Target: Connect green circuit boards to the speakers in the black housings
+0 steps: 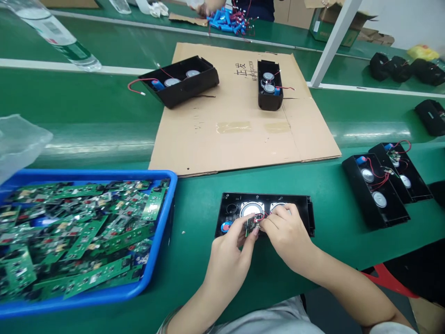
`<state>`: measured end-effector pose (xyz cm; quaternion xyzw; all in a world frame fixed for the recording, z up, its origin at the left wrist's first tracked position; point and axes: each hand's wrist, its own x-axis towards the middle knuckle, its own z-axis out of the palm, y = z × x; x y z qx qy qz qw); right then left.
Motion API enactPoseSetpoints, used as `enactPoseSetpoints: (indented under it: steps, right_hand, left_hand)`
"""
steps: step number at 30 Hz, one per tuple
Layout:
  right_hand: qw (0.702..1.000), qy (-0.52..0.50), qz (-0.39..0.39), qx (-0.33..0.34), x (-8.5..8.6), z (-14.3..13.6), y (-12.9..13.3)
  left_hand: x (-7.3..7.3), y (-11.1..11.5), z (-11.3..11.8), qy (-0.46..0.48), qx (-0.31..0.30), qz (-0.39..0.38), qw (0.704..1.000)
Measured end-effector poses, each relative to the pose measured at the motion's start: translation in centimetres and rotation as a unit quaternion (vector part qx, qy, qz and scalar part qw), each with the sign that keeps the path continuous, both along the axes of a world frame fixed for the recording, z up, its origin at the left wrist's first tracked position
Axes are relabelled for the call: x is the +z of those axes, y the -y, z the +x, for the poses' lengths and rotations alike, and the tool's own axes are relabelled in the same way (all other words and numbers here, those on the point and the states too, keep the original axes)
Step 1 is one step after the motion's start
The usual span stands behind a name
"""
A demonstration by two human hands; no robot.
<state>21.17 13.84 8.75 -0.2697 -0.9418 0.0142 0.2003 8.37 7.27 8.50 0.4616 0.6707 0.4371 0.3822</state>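
Observation:
A black speaker housing point(301, 211) lies open on the green table in front of me, with two round silver speakers point(251, 209) and a blue cylinder point(226, 226) inside. Above its near edge, my left hand point(233, 248) pinches a small green circuit board point(251, 224) between thumb and fingers. My right hand point(287, 236) is closed at the board's right side, its fingertips together by the thin red wires point(264, 215). What exactly those fingertips hold is too small to make out.
A blue tray point(163, 232) of circuit boards stands at the left. Behind is a cardboard sheet point(243, 144) with two black housings point(270, 99). More housings point(373, 199) lie at the right. A bottle point(66, 41) and a person's hand point(210, 6) show farther back.

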Motion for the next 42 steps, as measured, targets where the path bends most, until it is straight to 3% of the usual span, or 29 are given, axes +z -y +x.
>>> enactPoseSetpoints:
  steps: [9, 13, 17, 22, 24, 27, 28, 30, 31, 32, 34, 36, 39, 42]
  right_hand:
    - [0.987, -0.099, -0.127, 0.011, -1.2, 0.6, -1.0]
    - [0.984, -0.107, -0.143, -0.007, -1.7, 0.3, -0.9]
    - [0.985, -0.059, -0.161, -0.009, -1.3, 0.5, -1.0]
    - [0.983, 0.055, -0.174, -0.026, 1.0, 2.1, -2.3]
    - [0.979, 0.129, -0.148, -0.052, 1.3, 2.7, -2.6]
    - [0.974, 0.162, -0.141, -0.075, 0.7, 3.6, -2.0]
    - [0.975, 0.146, -0.139, -0.090, 0.2, 4.1, -1.6]
    - [0.976, 0.107, -0.121, -0.147, -0.9, 5.7, -0.6]
    - [0.972, 0.093, -0.103, -0.187, -1.5, 6.7, -0.2]
    - [0.966, 0.082, -0.082, -0.232, -2.0, 7.9, 0.2]
    - [0.939, 0.069, -0.047, -0.333, -3.0, 10.4, 0.9]
    - [0.895, 0.071, -0.036, -0.439, -3.7, 12.7, 1.3]
    - [0.826, 0.072, -0.049, -0.557, -4.4, 14.7, 1.8]
    - [0.794, 0.057, -0.056, -0.603, -5.2, 15.5, 2.0]
  left_hand:
    - [0.4, -0.5, -0.6, -0.038, -0.053, 0.028, 0.997]
    - [0.1, -0.2, -0.6, -0.021, -0.041, 0.024, 0.999]
    - [-0.1, -0.3, -0.6, 0.023, -0.029, -0.003, 0.999]
    - [0.0, -0.1, -0.1, 0.046, 0.012, -0.037, 0.998]
    - [0.6, 0.1, -0.2, 0.058, 0.016, -0.058, 0.996]
    - [2.3, -0.5, -2.0, 0.126, -0.037, -0.109, 0.985]
    - [3.0, -1.3, -3.4, 0.155, -0.055, -0.127, 0.978]
    - [4.4, -4.0, -7.1, 0.205, -0.025, -0.145, 0.968]
    - [5.0, -5.9, -9.3, 0.234, 0.046, -0.155, 0.959]
    - [5.6, -8.0, -11.6, 0.253, 0.183, -0.130, 0.941]
    - [6.0, -12.8, -15.9, 0.266, 0.257, -0.094, 0.924]
    - [5.5, -17.6, -19.0, 0.291, 0.301, -0.095, 0.903]
    - [3.9, -24.1, -20.4, 0.349, 0.317, -0.099, 0.877]
    - [2.7, -28.8, -19.5, 0.408, 0.300, -0.079, 0.859]
